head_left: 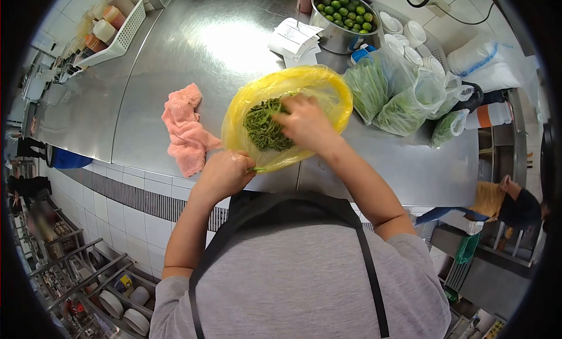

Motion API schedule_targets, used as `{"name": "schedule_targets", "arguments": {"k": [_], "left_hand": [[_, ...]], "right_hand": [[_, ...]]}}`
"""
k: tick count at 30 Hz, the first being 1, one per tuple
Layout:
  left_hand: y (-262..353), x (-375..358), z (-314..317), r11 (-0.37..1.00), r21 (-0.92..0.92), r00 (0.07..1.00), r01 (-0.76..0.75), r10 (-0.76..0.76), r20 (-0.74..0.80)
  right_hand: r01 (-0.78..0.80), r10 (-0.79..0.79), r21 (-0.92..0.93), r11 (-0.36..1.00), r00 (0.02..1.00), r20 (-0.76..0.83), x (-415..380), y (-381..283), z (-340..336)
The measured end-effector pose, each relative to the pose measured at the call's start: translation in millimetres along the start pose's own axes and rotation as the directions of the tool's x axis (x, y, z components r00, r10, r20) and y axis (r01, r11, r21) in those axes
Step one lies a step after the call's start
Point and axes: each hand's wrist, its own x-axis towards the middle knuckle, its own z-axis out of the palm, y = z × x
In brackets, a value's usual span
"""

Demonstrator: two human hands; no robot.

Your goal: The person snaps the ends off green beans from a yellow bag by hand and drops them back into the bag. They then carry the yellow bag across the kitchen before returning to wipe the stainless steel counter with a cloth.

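Note:
A yellow plastic bag [328,81] lies on the steel counter in front of me, its mouth spread wide. Inside it is a heap of thin, dark green vegetable stems [266,128]. My right hand [307,122] is over the bag's mouth, its fingertips down at the heap's right side and blurred by motion. At the near left rim of the bag, my left hand [227,170] is closed, with a bit of green stem [256,169] sticking out from its fingers. A crumpled pink cloth [188,128] lies just beyond it, to the left.
Clear bags of leafy greens [404,105] sit right of the yellow bag. Behind stand a metal pot of green limes [345,38] and paper slips [295,39]. A white basket of bottles [120,35] is far left. Another person [503,198] stands at the far right.

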Motion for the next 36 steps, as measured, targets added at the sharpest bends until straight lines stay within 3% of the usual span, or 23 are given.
{"name": "schedule_targets", "arguments": {"k": [2,4,5,6,7,9,10,12,14,16,18,21,23,25,26,27,30,31,32,33,34,35,36], "left_hand": [[0,-2,-1,0.999,-0.044,0.999,0.008,-0.009,-0.039],[4,-7,-4,0.996,-0.086,0.998,0.008,-0.014,-0.067],[10,-6,-7,0.988,-0.151,0.979,-0.018,-0.014,-0.206],[15,-5,-11,0.975,-0.214,0.939,-0.054,-0.023,-0.343],[16,-4,-16,0.975,-0.216,0.937,-0.061,-0.018,-0.35],[14,-6,-25,0.972,-0.234,0.895,-0.003,-0.102,-0.435],[12,-7,-25,0.972,-0.234,0.894,-0.008,-0.098,-0.437],[5,-8,-28,0.936,-0.311,0.874,0.164,-0.284,-0.394],[-1,-6,-25,0.909,-0.372,0.823,0.186,-0.351,-0.446],[-2,-6,-23,0.85,-0.522,0.768,0.077,-0.384,-0.512],[-7,-10,-18,0.833,-0.55,0.795,0.056,-0.371,-0.481],[1,-10,-12,0.784,-0.62,0.81,-0.028,-0.345,-0.474],[22,-9,-11,0.73,-0.678,0.827,-0.085,-0.328,-0.457],[44,3,-6,0.789,-0.586,0.802,-0.185,-0.223,-0.553],[52,10,-6,0.831,-0.487,0.76,-0.27,-0.128,-0.638],[59,14,-6,0.846,-0.472,0.801,-0.248,-0.095,-0.591],[76,25,-6,0.885,-0.389,0.805,-0.256,-0.028,-0.593],[81,23,-11,0.86,-0.433,0.793,-0.269,-0.057,-0.606],[79,22,-11,0.856,-0.425,0.79,-0.293,-0.034,-0.613],[74,20,-12,0.905,-0.375,0.78,-0.203,-0.082,-0.62],[65,15,-13,0.941,-0.321,0.767,-0.106,-0.128,-0.628],[48,14,-9,0.964,-0.266,0.787,-0.016,-0.152,-0.598],[32,14,-3,0.966,-0.255,0.79,-0.038,-0.127,-0.6]], "right_hand": [[-0.045,0.035,-0.105,0.993,0.995,-0.093,-3,16,-11],[-0.016,0.084,0.304,0.953,0.974,-0.21,-8,26,-36],[-0.019,0.086,0.3,0.954,0.973,-0.212,-15,26,-50],[-0.185,0.203,0.285,0.94,0.979,-0.032,-28,21,-65],[-0.343,0.316,0.241,0.908,0.938,0.145,-41,15,-74],[-0.37,0.258,0.254,0.894,0.887,0.383,-68,8,-66],[-0.341,0.26,0.271,0.9,0.92,0.294,-83,-1,-55],[-0.311,0.264,0.279,0.908,0.945,0.194,-109,-18,-21],[-0.292,0.331,0.455,0.841,0.943,-0.008,-124,-27,9],[-0.341,0.364,0.439,0.831,0.931,0.036,-125,-30,8],[-0.39,0.4,0.419,0.82,0.914,0.067,-121,-34,2],[-0.366,0.404,0.57,0.735,0.912,0.064,-100,-40,-32],[-0.144,0.383,0.591,0.794,0.873,-0.301,-73,-48,-57],[-0.025,0.324,0.572,0.82,0.843,-0.429,-48,-54,-58],[0.004,0.297,0.763,0.646,0.92,-0.256,-44,-58,-61],[-0.008,0.218,0.904,0.427,0.971,-0.094,-44,-61,-63],[0.052,0.306,0.828,0.558,0.915,-0.264,-53,-52,-51],[0.093,0.336,0.742,0.664,0.849,-0.407,-57,-42,-67],[0.037,0.346,0.571,0.82,0.763,-0.546,-66,-28,-88],[-0.052,0.315,0.381,0.923,0.67,-0.672,-78,-8,-110],[-0.134,0.225,0.181,0.974,0.628,-0.745,-91,24,-127],[-0.244,0.258,0.136,0.96,0.587,-0.768,-100,37,-155],[-0.295,0.262,0.09,0.951,0.62,-0.74,-108,57,-174]]}}
